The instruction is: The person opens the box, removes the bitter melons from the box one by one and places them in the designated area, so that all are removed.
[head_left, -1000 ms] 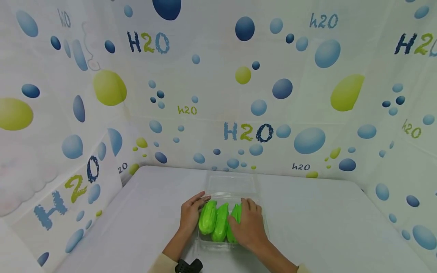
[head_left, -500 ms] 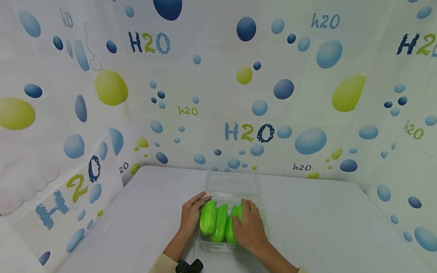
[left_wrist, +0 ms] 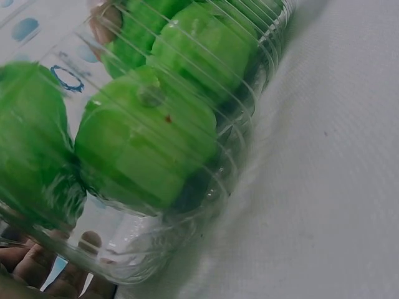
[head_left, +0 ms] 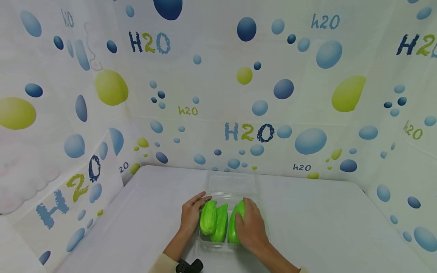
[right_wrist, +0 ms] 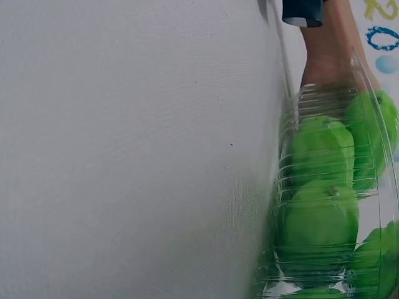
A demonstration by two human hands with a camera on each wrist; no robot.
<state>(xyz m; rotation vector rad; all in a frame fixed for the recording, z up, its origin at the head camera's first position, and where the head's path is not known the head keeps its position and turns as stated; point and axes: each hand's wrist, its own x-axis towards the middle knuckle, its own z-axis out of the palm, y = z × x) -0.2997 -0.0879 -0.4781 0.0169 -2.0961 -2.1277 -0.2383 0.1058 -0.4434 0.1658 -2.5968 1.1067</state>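
Note:
A clear plastic clamshell box (head_left: 218,244) stands on the table, its lid (head_left: 232,184) folded back behind it. Inside lie several bright green ridged gourds (head_left: 222,223), some on top of others, as the right wrist view's lower gourd (right_wrist: 321,218) shows through the wall. My left hand (head_left: 190,216) holds the box's left side. Its fingers (left_wrist: 37,265) lie outside the wall in the left wrist view, near the leftmost gourd (head_left: 208,218). My right hand (head_left: 252,223) holds a gourd (head_left: 240,208) at the box's right, thumb on its left; the hand hides much of it.
White cloth covers the table (head_left: 314,220). A printed curtain (head_left: 218,94) with blue and green drops stands behind and along the sides. A black strap with a device (head_left: 189,266) sits at my left wrist.
My right hand has shifted slightly right with the gourd, and the gourd beneath has moved with it. A wider gap shows beside the middle gourd. My left hand stays at the box.

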